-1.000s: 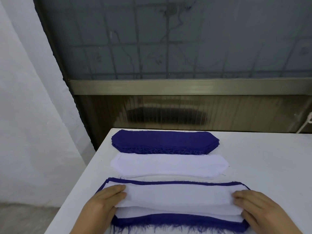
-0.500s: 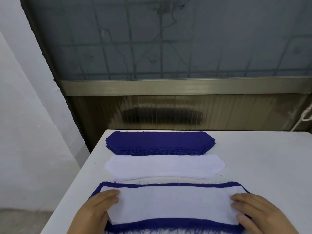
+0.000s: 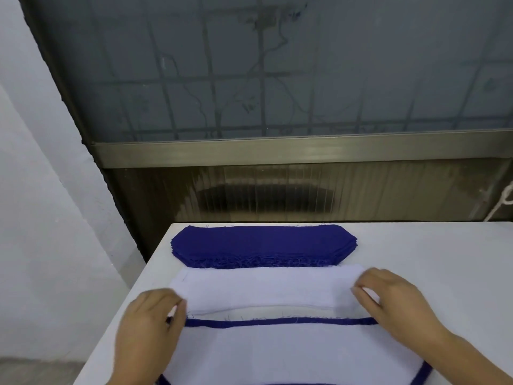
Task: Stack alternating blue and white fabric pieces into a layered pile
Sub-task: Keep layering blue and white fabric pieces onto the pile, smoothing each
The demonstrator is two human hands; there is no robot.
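Observation:
A stack of blue fabric pieces (image 3: 263, 243) lies at the back of the white table (image 3: 444, 259). Just in front of it is the stack of white fabric pieces (image 3: 263, 290). Nearest me is the layered pile (image 3: 277, 354), white on top with a blue edge showing along its far side. My left hand (image 3: 151, 326) has its fingers curled at the left end of the white stack and pinches the top white piece. At the right end, my right hand (image 3: 394, 304) pinches the same piece, white cloth showing between its fingers.
The table's left edge drops off beside my left hand, next to a white wall (image 3: 41, 218). Behind the table stand a metal rail (image 3: 305, 148) and a dark glass panel. A white cord (image 3: 503, 202) hangs at the far right.
Both hands left the layered pile and moved forward to the ends of the white stack, where they now pinch its top piece. The camera tilted slightly.

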